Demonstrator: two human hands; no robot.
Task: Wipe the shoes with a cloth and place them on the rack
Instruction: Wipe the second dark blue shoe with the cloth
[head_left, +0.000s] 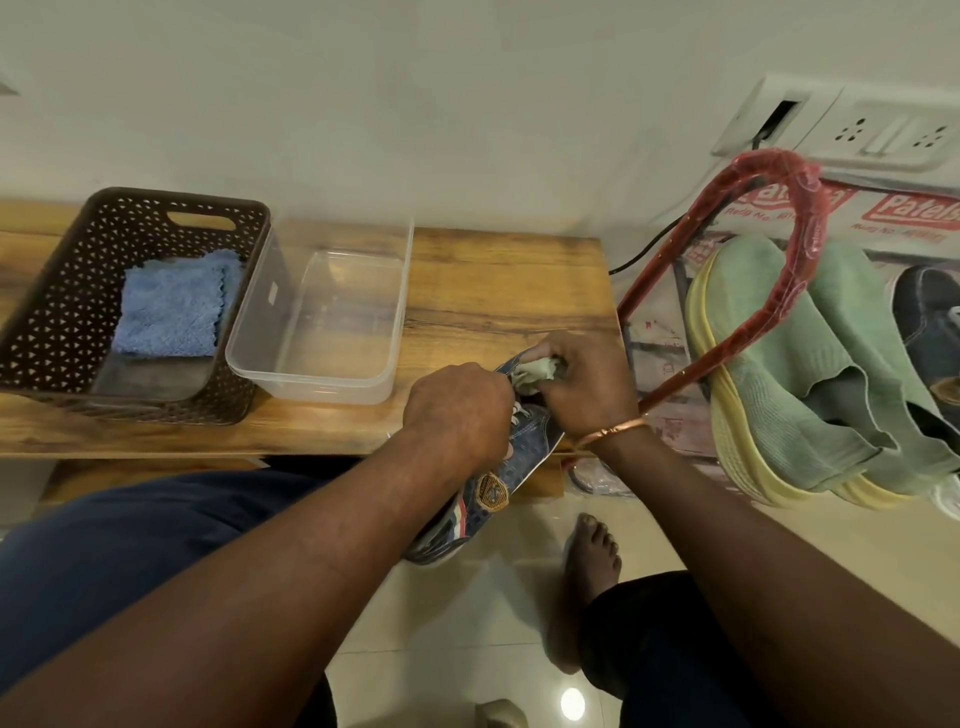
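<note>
brown perforated basket (47, 312) seen left of frame on wooden table (493, 291) | clear plastic tub (311, 387) set just beside it | white socket panel (883, 135) mounted upper right

The left hand (457, 410), gripping the blue denim sneaker (491, 493), hides its laced middle, and the right hand (587, 384) covers its toe end. Only a crumpled corner of the pale green cloth (535, 370) shows from the right hand's curled fingers. The right edge cuts off a dark navy shoe (930, 322), and the red plastic-wrapped rack bar (727, 322) crosses in front of the mint-green knit shoes (769, 364)
</note>
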